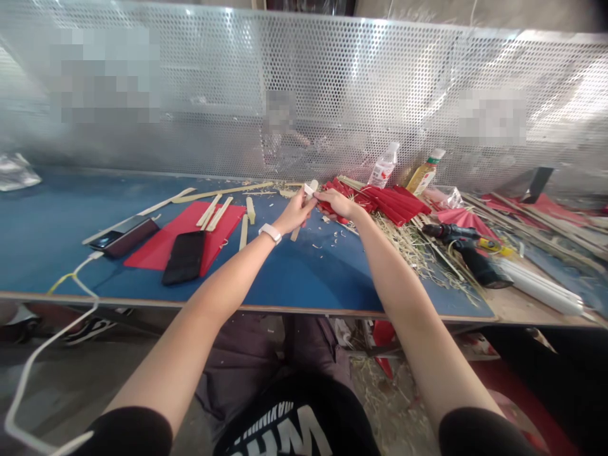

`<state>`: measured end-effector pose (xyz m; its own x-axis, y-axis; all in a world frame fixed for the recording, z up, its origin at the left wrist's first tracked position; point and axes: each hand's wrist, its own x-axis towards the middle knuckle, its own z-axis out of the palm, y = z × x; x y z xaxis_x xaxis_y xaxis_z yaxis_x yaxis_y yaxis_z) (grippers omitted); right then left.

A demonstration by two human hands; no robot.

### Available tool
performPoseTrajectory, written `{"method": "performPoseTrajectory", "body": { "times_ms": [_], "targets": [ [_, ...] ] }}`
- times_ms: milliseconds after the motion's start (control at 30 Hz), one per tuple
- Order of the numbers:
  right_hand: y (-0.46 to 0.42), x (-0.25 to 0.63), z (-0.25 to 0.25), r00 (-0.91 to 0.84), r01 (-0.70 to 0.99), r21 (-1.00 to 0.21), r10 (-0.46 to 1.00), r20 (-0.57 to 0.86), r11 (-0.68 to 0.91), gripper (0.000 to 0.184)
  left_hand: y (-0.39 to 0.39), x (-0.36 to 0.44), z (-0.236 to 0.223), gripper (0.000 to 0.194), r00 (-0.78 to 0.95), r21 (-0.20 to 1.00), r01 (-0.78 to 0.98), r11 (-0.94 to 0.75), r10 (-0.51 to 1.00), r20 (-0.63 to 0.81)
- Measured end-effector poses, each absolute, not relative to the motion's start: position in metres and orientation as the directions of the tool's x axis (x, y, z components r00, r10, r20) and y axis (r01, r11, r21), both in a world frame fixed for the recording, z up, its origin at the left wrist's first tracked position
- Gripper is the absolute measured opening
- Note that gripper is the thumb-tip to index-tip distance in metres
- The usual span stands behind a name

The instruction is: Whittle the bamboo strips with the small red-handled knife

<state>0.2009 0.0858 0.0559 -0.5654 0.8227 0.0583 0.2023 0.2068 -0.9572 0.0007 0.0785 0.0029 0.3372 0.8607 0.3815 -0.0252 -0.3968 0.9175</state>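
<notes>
A pale strip sits between both hands above the blue surface, the left hand's fingers closed around it, the right hand's fingers bent against it; how firmly, I cannot tell.

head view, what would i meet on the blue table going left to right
crumpled silvery wrapping, dark boxy device with a white cable, black phone, left hand, right hand, clear bottle, bottle of yellow liquid
</notes>
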Motion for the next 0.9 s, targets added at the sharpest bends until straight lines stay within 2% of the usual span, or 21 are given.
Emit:
{"method": "performPoseTrajectory", "body": {
  "times_ms": [233,333,500,900],
  "targets": [
    [0.088,0.204,0.049,-0.589,0.155,-0.976,0.807,0.032,0.151,0.054,0.083,0.002,-0.007,0.050,0.304,0.916,-0.010,-0.402,0.871,0.386],
    [0.088,0.204,0.047,-0.589,0.146,-0.965,0.803,0.092,0.217,0.053,0.080,0.002,-0.006,0.056,0.311,0.912,-0.020,-0.410,0.864,0.395],
    [0.089,0.205,0.045,-0.601,0.142,-0.942,0.783,0.161,0.302,0.062,0.083,0.003,-0.009,0.068,0.310,0.909,-0.009,-0.416,0.863,0.398],
    [0.091,0.183,0.030,-0.488,0.026,-0.986,0.863,0.131,0.165,0.055,0.087,0.005,-0.016,0.077,0.222,0.890,-0.035,-0.455,0.865,0.451]
  ]
}}
